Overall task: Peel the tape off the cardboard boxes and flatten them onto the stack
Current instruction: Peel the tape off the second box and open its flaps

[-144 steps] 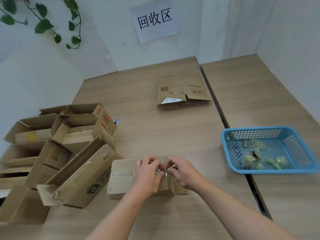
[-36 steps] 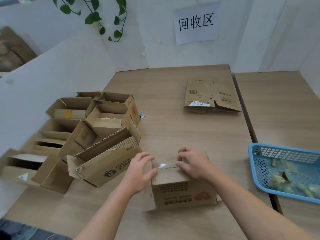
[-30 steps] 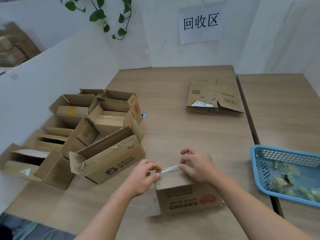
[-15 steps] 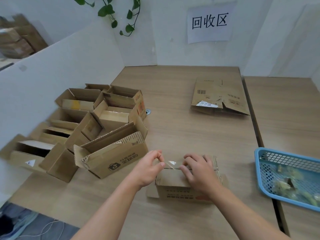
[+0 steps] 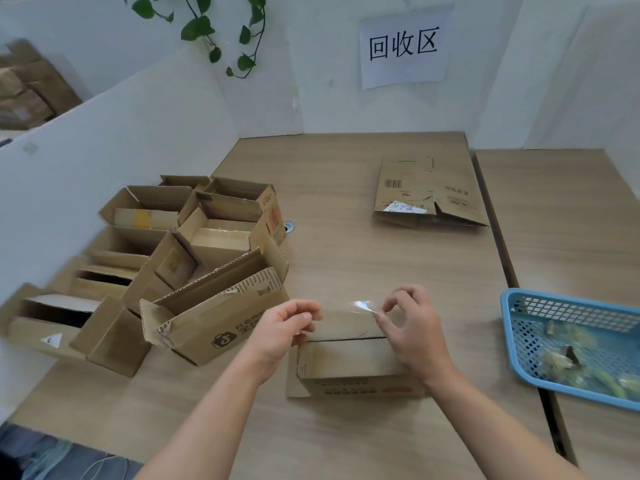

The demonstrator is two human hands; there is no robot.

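A small cardboard box [image 5: 349,362] with red print on its front stands on the wooden table [image 5: 346,258] before me. A strip of clear tape [image 5: 349,306] is stretched above its top seam. My left hand [image 5: 284,327] pinches the strip's left end and my right hand [image 5: 412,327] pinches its right end. The seam between the top flaps shows as a dark line. At the back right lies the flattened stack of cardboard [image 5: 426,195] with a barcode and a white label.
Several open cardboard boxes [image 5: 194,258] crowd the table's left side against a white partition. A blue plastic basket [image 5: 571,341] with crumpled tape stands at the right, across the gap between two tables. A paper sign [image 5: 403,46] hangs on the back wall.
The tape strip has come up off the box top and now hangs stretched between both hands. My hands have drawn apart. The box turned earlier from lying flat to upright.
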